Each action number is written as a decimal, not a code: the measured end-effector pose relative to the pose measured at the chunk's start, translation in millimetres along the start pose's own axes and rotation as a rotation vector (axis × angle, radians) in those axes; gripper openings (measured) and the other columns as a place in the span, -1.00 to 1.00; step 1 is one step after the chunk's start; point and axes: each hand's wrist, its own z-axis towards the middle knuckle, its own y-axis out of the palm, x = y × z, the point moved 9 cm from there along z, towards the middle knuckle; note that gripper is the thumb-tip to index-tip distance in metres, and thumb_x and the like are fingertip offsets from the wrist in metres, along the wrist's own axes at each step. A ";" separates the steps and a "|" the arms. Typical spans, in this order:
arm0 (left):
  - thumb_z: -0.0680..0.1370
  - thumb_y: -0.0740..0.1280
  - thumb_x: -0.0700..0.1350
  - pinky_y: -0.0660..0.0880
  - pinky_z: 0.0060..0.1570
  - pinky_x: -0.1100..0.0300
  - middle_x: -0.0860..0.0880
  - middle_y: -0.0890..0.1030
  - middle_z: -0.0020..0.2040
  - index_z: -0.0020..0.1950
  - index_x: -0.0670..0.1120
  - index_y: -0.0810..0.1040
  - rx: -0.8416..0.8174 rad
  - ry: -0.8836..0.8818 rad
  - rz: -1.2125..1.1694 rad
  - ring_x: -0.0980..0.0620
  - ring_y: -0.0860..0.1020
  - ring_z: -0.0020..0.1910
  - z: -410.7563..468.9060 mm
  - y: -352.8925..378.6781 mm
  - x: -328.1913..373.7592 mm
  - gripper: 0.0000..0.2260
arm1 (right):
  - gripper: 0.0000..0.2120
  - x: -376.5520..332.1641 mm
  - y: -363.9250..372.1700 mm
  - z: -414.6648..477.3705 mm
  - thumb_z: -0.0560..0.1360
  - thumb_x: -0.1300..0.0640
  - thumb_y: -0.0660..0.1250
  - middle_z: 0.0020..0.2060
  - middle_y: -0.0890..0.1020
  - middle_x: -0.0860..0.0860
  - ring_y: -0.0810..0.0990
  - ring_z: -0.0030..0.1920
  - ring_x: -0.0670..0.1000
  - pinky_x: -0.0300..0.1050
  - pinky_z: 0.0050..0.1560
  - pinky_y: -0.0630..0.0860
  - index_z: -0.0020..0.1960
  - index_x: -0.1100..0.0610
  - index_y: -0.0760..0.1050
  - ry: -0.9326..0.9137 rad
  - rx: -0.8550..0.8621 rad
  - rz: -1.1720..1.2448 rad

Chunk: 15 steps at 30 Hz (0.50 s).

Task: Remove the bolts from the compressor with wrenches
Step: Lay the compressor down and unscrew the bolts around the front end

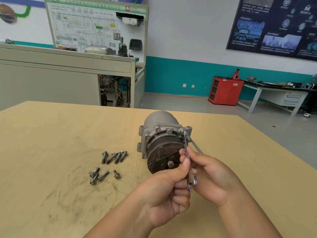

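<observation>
Two hands share one wrench (185, 146) right of centre in the lower frame. The left hand (164, 189) pinches the shank between thumb and curled fingers, and the right hand (212, 176) wraps its fingers round the same shank from the other side, so both are closed on the tool. The open end sticks out below the knuckles. The far end reaches up to a bolt head (182, 130) on the upper right lug of the compressor (159, 122); whether it is fully seated on that head I cannot tell.

The wrench is thin polished steel, stiff but likely slick. Holding low on the shank, far from the bolt, looks right for leverage.

The compressor lies on its side at the middle of the table (51, 152), with its grooved pulley (163, 152) facing the camera. It looks like a heavy cast block, yet nothing clamps it. A hard pull could roll or slide it, so I judge that one hand would serve better bracing the casing.

A second wrench (197, 148) lies just behind the right fingers. Eight loose bolts (111, 158) rest left of the compressor, small, round and apt to roll
</observation>
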 end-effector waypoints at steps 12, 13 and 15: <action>0.24 0.40 0.18 0.05 -0.60 0.37 0.13 0.19 -0.57 -0.57 -0.05 0.43 0.070 0.233 0.526 0.17 0.09 -0.59 -1.1 1.4 15.2 -0.64 | -0.88 3.7 -28.4 -4.9 0.23 0.13 0.36 -0.55 0.47 0.02 0.44 -0.55 -0.09 -0.24 -0.46 0.36 -0.39 0.19 0.53 0.064 0.302 -0.038; 0.28 0.40 0.15 0.06 -0.59 0.37 0.14 0.20 -0.58 -0.62 -0.04 0.42 0.076 0.251 0.535 0.17 0.10 -0.59 -0.4 2.0 15.1 -0.61 | -0.88 3.6 -30.0 -5.0 0.22 0.13 0.37 -0.55 0.47 0.02 0.45 -0.55 -0.09 -0.26 -0.53 0.38 -0.40 0.19 0.52 0.060 0.311 -0.042; 0.41 0.40 0.06 0.06 -0.56 0.36 0.13 0.21 -0.58 -0.62 -0.04 0.45 0.087 0.267 0.527 0.17 0.12 -0.58 2.7 3.2 14.2 -0.58 | -0.87 2.5 -34.6 -5.6 0.20 0.13 0.39 -0.56 0.48 0.03 0.47 -0.57 -0.10 -0.28 -0.60 0.38 -0.41 0.20 0.54 0.048 0.344 -0.059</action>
